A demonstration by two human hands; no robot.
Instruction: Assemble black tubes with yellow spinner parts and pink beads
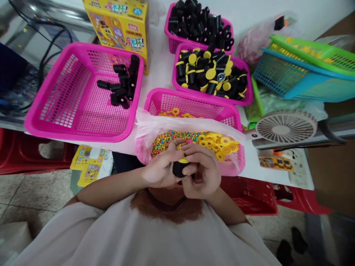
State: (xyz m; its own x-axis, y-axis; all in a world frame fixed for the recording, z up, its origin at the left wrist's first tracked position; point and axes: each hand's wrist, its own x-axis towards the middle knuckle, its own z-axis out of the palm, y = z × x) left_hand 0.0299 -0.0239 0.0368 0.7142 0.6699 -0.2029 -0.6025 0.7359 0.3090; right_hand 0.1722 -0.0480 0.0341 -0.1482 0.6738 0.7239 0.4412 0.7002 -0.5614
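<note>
Close to my chest, my left hand (163,164) and my right hand (202,168) both grip one small black cup (179,169) with a yellow rim. The fingers of both hands wrap it and partly cover its top. Just beyond them is a pink basket (191,95) lined with a clear plastic bag (146,125). Many small coloured beads (169,138) lie in the bag, with yellow ring-shaped caps (222,144) to their right. More yellow pieces (176,111) show at the basket's back.
A larger pink basket (77,135) at left holds several black cups (120,87). Behind are pink baskets of yellow-capped cups (212,74) and black cups (199,22). A yellow box (119,29) stands at back. Right are a small fan (285,127) and a blue basket (294,79).
</note>
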